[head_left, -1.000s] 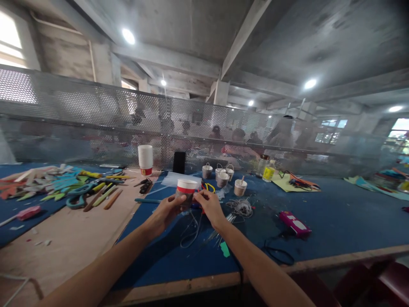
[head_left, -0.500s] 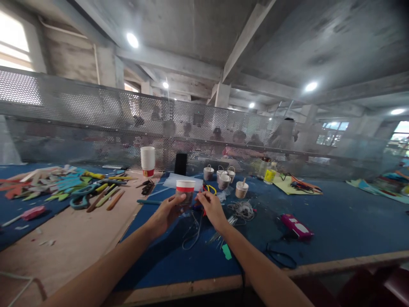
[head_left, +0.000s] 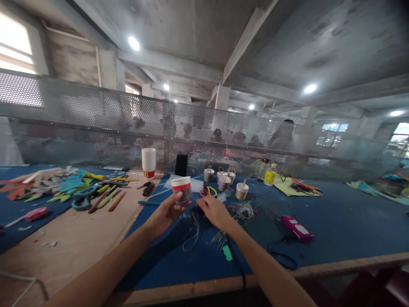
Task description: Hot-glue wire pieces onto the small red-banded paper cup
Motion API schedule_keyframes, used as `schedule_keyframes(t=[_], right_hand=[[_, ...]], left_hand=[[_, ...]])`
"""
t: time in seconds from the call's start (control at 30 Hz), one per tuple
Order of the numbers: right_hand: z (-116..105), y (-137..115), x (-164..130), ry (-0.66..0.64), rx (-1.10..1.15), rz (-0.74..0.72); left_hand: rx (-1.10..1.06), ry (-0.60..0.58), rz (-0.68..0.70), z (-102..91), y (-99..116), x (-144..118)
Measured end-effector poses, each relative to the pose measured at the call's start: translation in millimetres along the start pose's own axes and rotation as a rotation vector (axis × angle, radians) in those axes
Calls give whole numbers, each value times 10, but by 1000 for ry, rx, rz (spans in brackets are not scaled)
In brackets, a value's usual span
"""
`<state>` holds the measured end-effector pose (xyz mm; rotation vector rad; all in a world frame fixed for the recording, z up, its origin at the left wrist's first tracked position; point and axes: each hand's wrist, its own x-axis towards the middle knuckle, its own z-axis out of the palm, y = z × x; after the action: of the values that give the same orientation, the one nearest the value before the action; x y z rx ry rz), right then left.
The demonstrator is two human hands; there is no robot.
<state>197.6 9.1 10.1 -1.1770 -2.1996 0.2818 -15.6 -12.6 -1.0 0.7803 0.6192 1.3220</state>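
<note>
A paper cup (head_left: 181, 189) with a red band is held up just above centre of the frame, gripped round its lower wall by the left hand (head_left: 166, 212), fingers curled and thumb pressed to the near side. The cup is lifted clear of the blue table mat (head_left: 335, 221) and tipped slightly — mouth up and leaning toward upper left, long axis near vertical.

The right hand (head_left: 214, 211) is lowered at centre, fingers loosely bent over a red-handled tool (head_left: 202, 201) and the wire loops (head_left: 191, 232); whether anything is pinched cannot be told.

Step judged: the cup is being steadied while a wire piece is picked out. The next move is judged to call for a fine fingertip pinch — the cup kept still, mouth clear.

Small handled cups (head_left: 223, 179) are ranged behind, upper centre.
</note>
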Motion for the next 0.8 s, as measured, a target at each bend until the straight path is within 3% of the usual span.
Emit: schedule_keyframes(t=[0.2,0.3,0.47,0.67,0.8], right_hand=[[-292,304,-95,-133,-362,274],[-257,432,-139,-250,-428,323],[-152,495,-137,-327,-355,324],[-80,464,-150,-243,-297,372],[-96,491,-162,-176,-126,445]], left_hand=[[3,12,-9,26,36,-35],[16,26,-9,30,35,-45],[76,5,-15,20,25,-38],[43,-75,-11,65,45,-58],[3,-82,-33,110,69,-95]])
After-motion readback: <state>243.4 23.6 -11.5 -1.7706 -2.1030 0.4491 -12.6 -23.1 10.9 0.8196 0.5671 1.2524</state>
